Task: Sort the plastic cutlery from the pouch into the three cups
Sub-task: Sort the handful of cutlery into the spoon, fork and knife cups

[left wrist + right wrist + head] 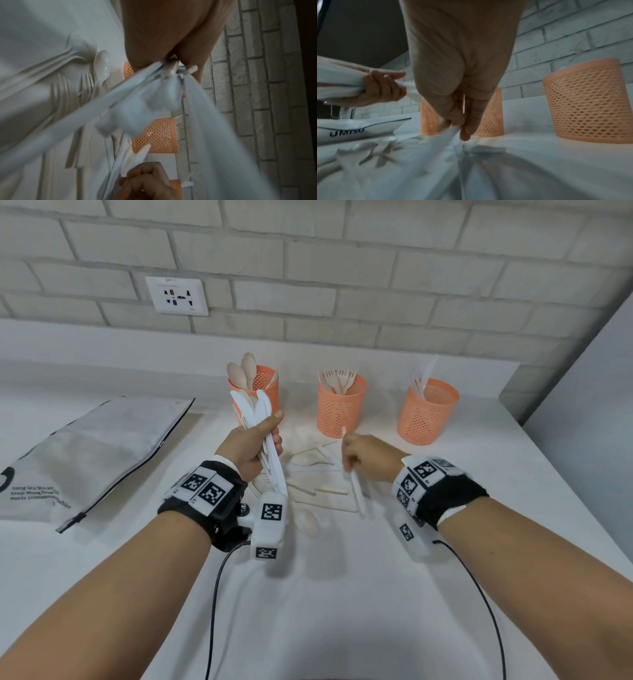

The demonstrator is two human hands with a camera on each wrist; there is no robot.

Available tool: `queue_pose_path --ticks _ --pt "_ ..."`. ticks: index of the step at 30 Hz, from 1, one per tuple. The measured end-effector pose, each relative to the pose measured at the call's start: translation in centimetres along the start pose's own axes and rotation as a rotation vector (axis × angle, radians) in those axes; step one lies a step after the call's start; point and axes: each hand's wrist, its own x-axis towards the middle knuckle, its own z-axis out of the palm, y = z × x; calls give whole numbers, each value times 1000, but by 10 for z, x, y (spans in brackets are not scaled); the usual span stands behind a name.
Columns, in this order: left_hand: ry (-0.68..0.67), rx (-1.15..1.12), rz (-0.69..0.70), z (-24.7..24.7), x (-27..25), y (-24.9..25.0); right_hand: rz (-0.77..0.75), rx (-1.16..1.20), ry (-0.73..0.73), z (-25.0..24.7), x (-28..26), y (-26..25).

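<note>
Plastic cutlery (317,491) lies in a loose heap on the white desk (342,594), in front of three orange mesh cups. It is a mix of forks and spoons, with other long white pieces too blurred to name. The left cup (265,386) holds spoons, the middle cup (340,405) holds forks, and the right cup (428,412) holds knives. All three cups stand upright in a row near the brick wall (342,268).

The left hand (251,446) is raised above the desk, in front of the left cup. Its fingers (385,86) are curled round a bundle of white knives (263,419), with the thumb pressed along the top. The bundle points up toward the left cup and fans out a little at both ends.

The right hand (370,457) is low over the heap, near the middle cup. Its fingers (471,121) pinch one white piece (354,487), which is blurred, so its kind cannot be told.

The grey pouch (85,460) lies flat on the desk to the left, well apart from the heap, with dark print on it. A wall socket (176,296) sits on the wall above the pouch.
</note>
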Motion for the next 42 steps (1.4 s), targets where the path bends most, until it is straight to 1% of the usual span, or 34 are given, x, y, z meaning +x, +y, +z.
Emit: queue_pose_path --ticks 2,3,5,6,8,10,13,14,16,18,20,22,24,25,27,30,31,32,34,36,37,38,40,42 --pt "-1 -4 4 0 -3 1 15 -1 -55 7 -1 -3" --pt "1 -4 7 0 -4 1 21 19 -58 10 -2 -4" --pt "7 4 9 -3 -6 1 28 54 -10 15 -4 -6" --pt "9 9 9 -4 -7 2 57 54 17 18 -3 -6" --pt "10 30 8 -6 -9 2 182 37 36 21 -1 -6" --pt "8 57 -1 -8 -10 2 273 4 6 24 2 -7" --pt "3 54 -20 -11 -10 3 303 -55 -74 23 4 -11" --pt "1 49 -27 -12 -11 3 304 -54 -79 22 4 -13" --pt "-10 42 -30 -13 -12 4 281 2 -29 15 4 -20" --pt "-37 31 -33 -13 -15 4 213 161 70 4 5 -34" --pt "-93 -2 -48 -11 -16 2 132 332 145 -8 8 -54" --pt "-181 21 -56 -8 -18 0 60 406 169 -14 12 -75" --pt "-230 33 -16 -4 -21 -1 6 434 159 -14 17 -93" --pt "-208 23 6 -5 -21 -1 -14 440 151 -12 20 -100" --pt "-115 13 32 -9 -21 2 -36 460 129 -9 24 -106" --pt "40 8 30 -23 -17 9 -18 535 98 -10 24 -105" --pt "77 -8 24 -30 -15 12 -3 510 91 -9 25 -101" --pt "100 -13 22 -36 -14 15 16 414 69 -6 24 -97" --pt "122 -15 22 -48 -13 22 98 105 -54 5 24 -92" --pt "138 -27 32 -58 -14 27 202 -81 -195 20 22 -94" --pt "148 -39 38 -62 -14 29 234 -125 -233 26 20 -98" --pt "156 -51 45 -65 -16 30 248 -158 -239 32 20 -104" --pt "169 -51 57 -68 -18 30 243 -206 -199 41 22 -115" --pt "172 -52 58 -69 -21 28 264 -162 -203 46 28 -126"
